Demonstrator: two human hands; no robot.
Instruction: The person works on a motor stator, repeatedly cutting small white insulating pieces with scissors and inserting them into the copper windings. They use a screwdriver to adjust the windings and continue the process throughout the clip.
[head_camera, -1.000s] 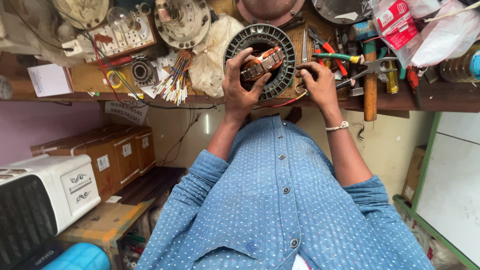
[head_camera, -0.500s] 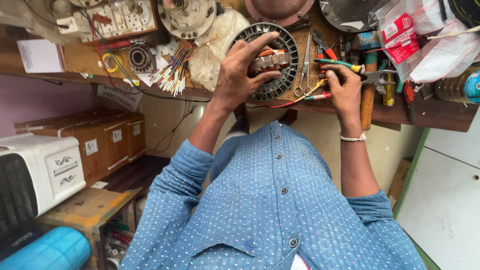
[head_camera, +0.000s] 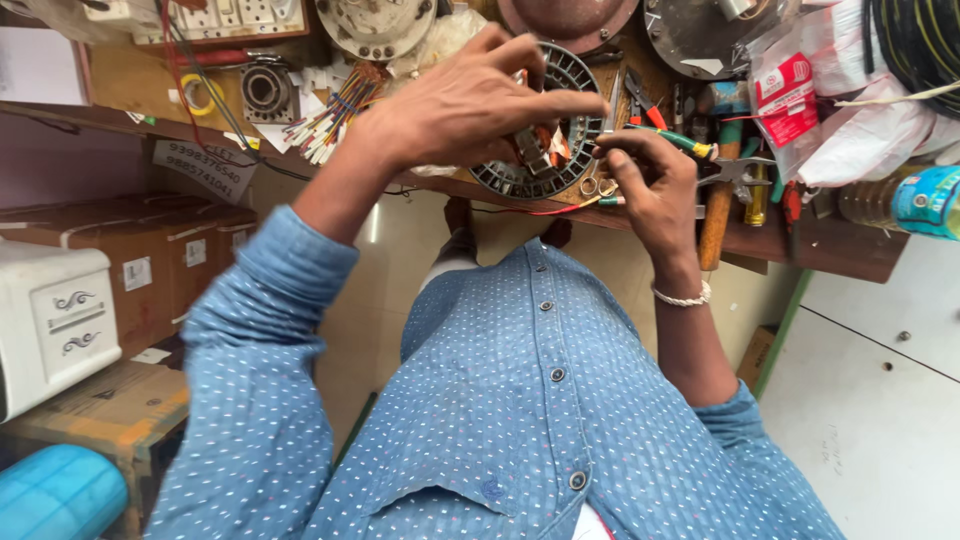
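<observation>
My left hand (head_camera: 470, 105) is shut on a small motor part (head_camera: 540, 150) with copper windings and metal tabs. It holds the part in front of a round black slotted motor ring (head_camera: 570, 80) on the wooden bench (head_camera: 800, 250). My right hand (head_camera: 655, 190), with a pale bracelet at the wrist, is just right of the part. Its thumb and fingers are curled together close to the part's edge, and I cannot tell what they pinch. A green-handled tool (head_camera: 685, 143) shows just above its knuckles. A red wire (head_camera: 555, 209) runs below the ring.
The bench carries red-handled pliers (head_camera: 645, 108), a wooden-handled hammer (head_camera: 718, 215), a bundle of coloured wires (head_camera: 335, 120), round metal motor covers (head_camera: 375, 25) and plastic bags (head_camera: 860, 130). Cardboard boxes (head_camera: 150, 260) and a white appliance (head_camera: 50, 320) stand at the left, a white cabinet (head_camera: 880, 400) at the right.
The view has closed in on the bench. My left hand has turned over the small part and covers more of it. My right hand has slipped off to the part's right side.
</observation>
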